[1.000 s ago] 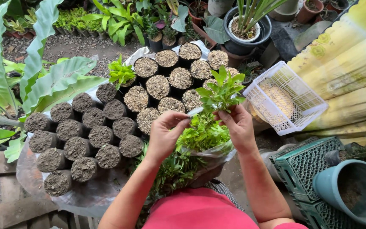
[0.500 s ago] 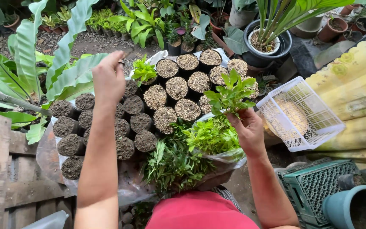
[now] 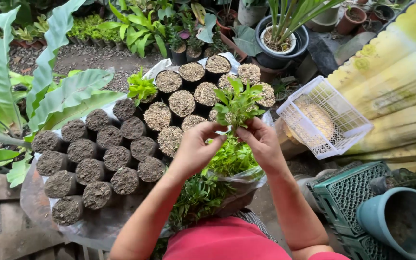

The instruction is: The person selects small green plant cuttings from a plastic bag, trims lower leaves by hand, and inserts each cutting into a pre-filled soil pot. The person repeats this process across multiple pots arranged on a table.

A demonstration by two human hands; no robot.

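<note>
My right hand pinches the stem of a leafy green cutting and holds it upright over my lap. My left hand has come up beside it, and its fingertips touch the base of the same cutting. Below both hands lies a clear plastic bag stuffed with more green cuttings. Beyond them stand several black grow bags filled with soil, packed in rows on a plastic sheet. One of the far bags holds a small planted green cutting.
A white plastic basket lies tilted at the right, in front of a yellow patterned cloth. A green crate and a blue-grey pot sit at lower right. Large fern leaves and potted plants ring the grow bags.
My left hand was stretched out over the far grow bags; it has come back and now touches the base of the cutting that my right hand holds.
</note>
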